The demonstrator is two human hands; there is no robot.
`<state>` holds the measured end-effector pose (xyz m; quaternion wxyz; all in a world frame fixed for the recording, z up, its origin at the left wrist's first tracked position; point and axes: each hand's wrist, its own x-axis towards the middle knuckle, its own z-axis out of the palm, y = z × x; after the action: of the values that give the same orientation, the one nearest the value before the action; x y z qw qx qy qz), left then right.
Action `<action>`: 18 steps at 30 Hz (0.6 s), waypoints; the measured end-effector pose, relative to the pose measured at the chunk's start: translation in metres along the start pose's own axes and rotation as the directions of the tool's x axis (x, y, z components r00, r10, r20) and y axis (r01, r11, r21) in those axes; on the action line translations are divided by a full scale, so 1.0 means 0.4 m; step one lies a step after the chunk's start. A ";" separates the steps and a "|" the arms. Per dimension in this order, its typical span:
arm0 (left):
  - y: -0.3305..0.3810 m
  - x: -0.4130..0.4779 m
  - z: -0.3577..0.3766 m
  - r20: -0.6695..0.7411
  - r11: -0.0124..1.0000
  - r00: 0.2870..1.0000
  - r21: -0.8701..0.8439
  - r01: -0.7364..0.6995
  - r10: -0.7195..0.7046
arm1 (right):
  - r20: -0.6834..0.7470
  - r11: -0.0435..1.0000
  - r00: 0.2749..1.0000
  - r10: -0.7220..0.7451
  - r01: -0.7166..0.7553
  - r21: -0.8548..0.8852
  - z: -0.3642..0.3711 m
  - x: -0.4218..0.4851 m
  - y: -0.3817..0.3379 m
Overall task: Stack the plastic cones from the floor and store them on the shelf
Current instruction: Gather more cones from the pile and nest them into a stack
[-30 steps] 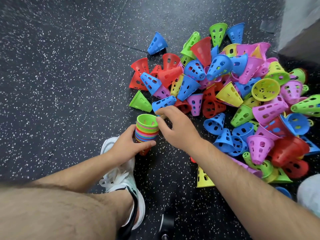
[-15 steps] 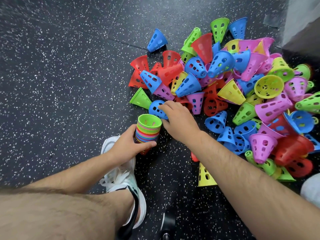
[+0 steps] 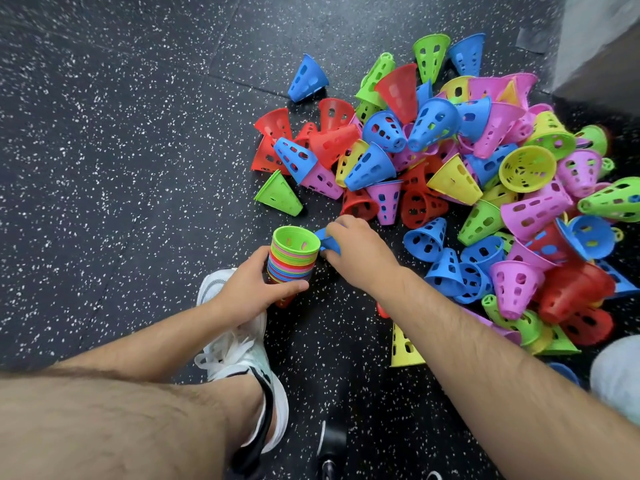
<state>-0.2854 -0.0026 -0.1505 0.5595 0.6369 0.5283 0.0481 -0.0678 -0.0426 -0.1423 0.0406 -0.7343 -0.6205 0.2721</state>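
Plastic cones (image 3: 467, 188) lie in a loose pile on the floor (image 3: 121, 150), in the upper right of the head view. The pile mixes red, blue, green, yellow and pink units, tipped on their sides, inverted or upright, many resting on one another. Each cone is a thin-walled tapered shell with a wide open base, a narrow closed tip and rows of oblong and round perforations. The floor is dark rubber matting with white speckles and visible seams between tiles.

A white shoe (image 3: 239, 344) with white laces stands on the floor just below the left hand.

The stack of cones (image 3: 294, 254) sits left of the pile and apart from it, wide end up. A green cone forms its top layer, over banded rims of several colours. The left hand (image 3: 256, 289) grips the lower part of the stack, thumb and fingers curled round it.

The right hand (image 3: 360, 254) is just right of the stack's rim. Its fingers pinch a blue cone (image 3: 327, 239), which is mostly hidden under the hand. The exposed edge of the blue cone lies against or just beside the green rim; contact cannot be confirmed.
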 end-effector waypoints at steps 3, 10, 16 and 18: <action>0.007 0.000 0.003 0.003 1.000 1.000 -0.019 -0.002 0.002 | -0.133 0.990 0.991 0.009 0.009 0.139 -0.009 -0.016 0.023; 0.012 0.019 0.000 0.029 0.999 1.000 -0.037 0.000 0.001 | -0.429 0.889 0.900 0.081 0.129 0.440 -0.071 -0.049 0.045; 0.076 0.051 0.025 0.034 0.999 0.998 0.002 -0.053 0.053 | -0.454 0.858 0.886 0.092 0.160 0.487 -0.073 -0.062 0.035; 0.094 0.061 0.036 0.041 0.997 0.997 0.007 -0.071 0.071 | -0.370 0.866 0.927 0.062 0.134 0.482 -0.060 -0.074 0.039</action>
<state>-0.2422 0.0127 -0.1402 0.5655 0.6584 0.4938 0.0527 -0.0457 -0.0669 -0.1177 0.3513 -0.7249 -0.5234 0.2778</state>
